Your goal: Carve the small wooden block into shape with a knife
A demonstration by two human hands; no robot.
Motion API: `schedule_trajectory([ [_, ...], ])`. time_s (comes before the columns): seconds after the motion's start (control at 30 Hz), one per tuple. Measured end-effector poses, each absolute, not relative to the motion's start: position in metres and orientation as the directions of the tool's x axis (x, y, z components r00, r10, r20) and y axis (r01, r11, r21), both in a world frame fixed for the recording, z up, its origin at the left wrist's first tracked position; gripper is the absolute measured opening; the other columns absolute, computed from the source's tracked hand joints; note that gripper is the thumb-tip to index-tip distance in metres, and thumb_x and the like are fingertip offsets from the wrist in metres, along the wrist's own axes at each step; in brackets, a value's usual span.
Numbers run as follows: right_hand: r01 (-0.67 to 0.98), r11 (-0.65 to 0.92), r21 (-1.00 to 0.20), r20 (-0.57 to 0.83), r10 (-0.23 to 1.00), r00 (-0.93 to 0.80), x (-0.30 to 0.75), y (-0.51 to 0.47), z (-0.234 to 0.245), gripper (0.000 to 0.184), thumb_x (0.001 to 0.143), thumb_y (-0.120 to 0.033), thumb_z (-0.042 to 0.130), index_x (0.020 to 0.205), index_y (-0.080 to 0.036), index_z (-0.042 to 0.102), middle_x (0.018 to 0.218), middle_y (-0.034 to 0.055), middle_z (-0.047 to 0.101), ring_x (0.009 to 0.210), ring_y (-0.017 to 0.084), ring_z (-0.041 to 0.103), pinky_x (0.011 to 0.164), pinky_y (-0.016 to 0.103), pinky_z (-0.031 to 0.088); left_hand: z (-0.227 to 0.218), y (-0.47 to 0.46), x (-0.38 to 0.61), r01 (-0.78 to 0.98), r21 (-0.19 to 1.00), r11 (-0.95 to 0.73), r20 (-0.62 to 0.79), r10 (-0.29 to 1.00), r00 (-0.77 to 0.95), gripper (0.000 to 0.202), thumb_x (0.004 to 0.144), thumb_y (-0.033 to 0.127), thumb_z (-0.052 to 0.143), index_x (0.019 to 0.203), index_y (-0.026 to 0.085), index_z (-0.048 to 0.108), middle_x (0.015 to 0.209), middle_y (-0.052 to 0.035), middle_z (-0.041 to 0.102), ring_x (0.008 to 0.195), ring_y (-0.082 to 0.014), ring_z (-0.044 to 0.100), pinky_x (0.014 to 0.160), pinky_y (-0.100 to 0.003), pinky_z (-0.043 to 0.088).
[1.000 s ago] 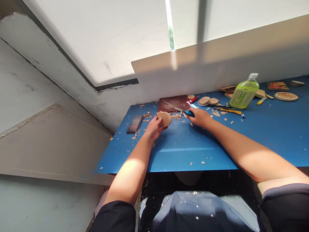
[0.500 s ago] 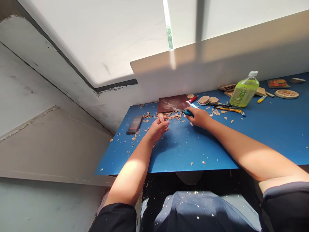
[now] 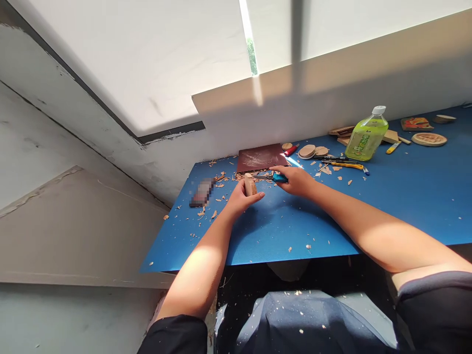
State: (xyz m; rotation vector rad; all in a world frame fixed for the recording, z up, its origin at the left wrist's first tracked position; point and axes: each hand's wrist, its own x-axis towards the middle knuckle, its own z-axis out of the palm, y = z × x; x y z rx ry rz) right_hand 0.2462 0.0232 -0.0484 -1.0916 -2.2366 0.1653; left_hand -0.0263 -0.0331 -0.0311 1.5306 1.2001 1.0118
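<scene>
My left hand (image 3: 242, 196) grips a small round wooden piece (image 3: 250, 184), held on edge on the blue table (image 3: 405, 196). My right hand (image 3: 297, 180) is closed round a knife with a blue handle (image 3: 277, 178), its thin blade pointing left and reaching the wooden piece. Wood shavings (image 3: 221, 182) lie scattered around both hands.
A dark red sheet (image 3: 260, 157) lies behind the hands by the wall. To the right are wooden discs (image 3: 308, 151), a red tool (image 3: 291, 149), yellow and black cutters (image 3: 344, 163), a green bottle (image 3: 366, 135), a carved disc (image 3: 428, 139). A blurred dark object (image 3: 202, 192) lies left.
The wooden piece was turned from showing its flat face to standing on edge. My right hand brought the knife left, up to the piece.
</scene>
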Motion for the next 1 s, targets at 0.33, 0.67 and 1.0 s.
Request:
schedule_trajectory([
  [0.33, 0.717, 0.594, -0.365, 0.366, 0.8, -0.476, 0.24, 0.017, -0.037, 0.032, 0.107, -0.052, 0.056, 0.103, -0.025, 0.073, 0.108, 0.0069, 0.082, 0.093, 0.023, 0.068, 0.077, 0.031, 0.039, -0.032, -0.036, -0.026, 0.296, 0.945, -0.141, 0.071, 0.969, 0.236, 0.073, 0.069, 0.054, 0.1, 0.122, 0.019, 0.066, 0.095, -0.0017, 0.064, 0.083, -0.0164, 0.056, 0.076, -0.028, 0.045],
  [0.67, 0.798, 0.539, -0.27, 0.235, 0.84, -0.489, 0.226, 0.005, -0.045, 0.029, 0.098, -0.043, 0.06, 0.085, -0.025, 0.078, 0.09, 0.0074, 0.08, 0.081, 0.023, 0.065, 0.071, 0.033, 0.035, -0.035, -0.041, -0.024, 0.339, 0.927, -0.159, 0.043, 0.945, 0.325, 0.069, 0.071, 0.052, 0.098, 0.124, 0.018, 0.069, 0.093, -0.0026, 0.065, 0.082, -0.0182, 0.056, 0.075, -0.028, 0.045],
  [1.0, 0.82, 0.505, -0.27, 0.226, 0.861, -0.456, 0.224, 0.004, -0.041, 0.037, 0.102, -0.045, 0.055, 0.087, -0.024, 0.082, 0.091, 0.0077, 0.082, 0.08, 0.022, 0.067, 0.069, 0.033, 0.035, -0.033, -0.047, -0.015, 0.245, 0.956, -0.158, 0.055, 0.924, 0.379, 0.07, 0.071, 0.049, 0.099, 0.129, 0.02, 0.072, 0.083, 0.0001, 0.06, 0.075, -0.0173, 0.053, 0.073, -0.029, 0.044],
])
